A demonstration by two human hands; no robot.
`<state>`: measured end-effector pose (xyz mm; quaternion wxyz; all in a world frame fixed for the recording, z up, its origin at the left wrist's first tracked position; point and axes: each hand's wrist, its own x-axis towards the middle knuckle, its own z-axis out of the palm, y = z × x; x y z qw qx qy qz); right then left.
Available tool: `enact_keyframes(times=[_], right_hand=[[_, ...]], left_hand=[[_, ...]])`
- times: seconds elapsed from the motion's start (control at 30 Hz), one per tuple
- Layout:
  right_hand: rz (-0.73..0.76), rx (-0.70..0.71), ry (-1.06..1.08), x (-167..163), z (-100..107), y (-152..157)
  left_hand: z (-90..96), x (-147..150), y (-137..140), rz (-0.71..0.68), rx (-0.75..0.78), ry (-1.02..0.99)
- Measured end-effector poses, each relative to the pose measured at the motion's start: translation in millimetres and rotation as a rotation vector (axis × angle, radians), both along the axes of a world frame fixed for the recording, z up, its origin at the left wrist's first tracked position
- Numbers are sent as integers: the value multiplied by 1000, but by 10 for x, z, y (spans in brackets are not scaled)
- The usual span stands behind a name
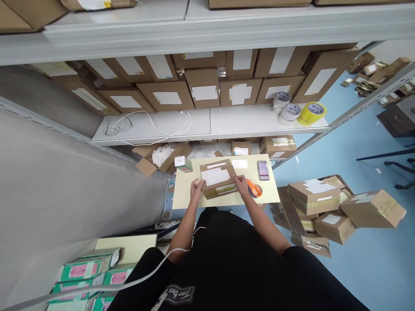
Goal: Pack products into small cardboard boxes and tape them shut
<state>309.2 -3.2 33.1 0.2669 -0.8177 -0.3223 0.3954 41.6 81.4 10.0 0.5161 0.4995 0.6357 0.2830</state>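
Note:
A brown cardboard box [210,190] with white labels rests on the pale yellow table [183,196], slightly tilted. My left hand [196,190] grips its left end, fingers curled against the side. At the opposite end, my right hand [240,183] closes on the right edge. An orange-handled tape dispenser [254,188] lies just right of that hand. Behind the box is a white paper slip [239,163], and a phone-like purple-screened thing [263,170] lies near the table's right edge. A small green and white carton [183,164] stands at the back left.
Labelled boxes [168,95] fill the shelf ahead, with tape rolls [311,113] and a white cable [145,142] on its ledge. An open carton [162,156] sits below left. Taped parcels [314,196] pile up at right. Green and pink boxes [79,271] stand lower left.

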Motion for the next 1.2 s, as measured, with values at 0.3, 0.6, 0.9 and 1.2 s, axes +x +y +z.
enact_keyframes(times=[0.3, 0.6, 0.9, 1.2], right_hand=[[160, -135, 2, -125, -443, -198], [90, 244, 226, 64, -554, -448], [211, 284, 109, 22, -238, -546], [598, 285, -126, -163, 163, -297]], left_hand=[[-254, 306, -195, -244, -146, 309], [-133, -53, -196, -253, -4, 55], [307, 145, -323, -576, 292, 336], [395, 452, -348, -925, 313, 608]])
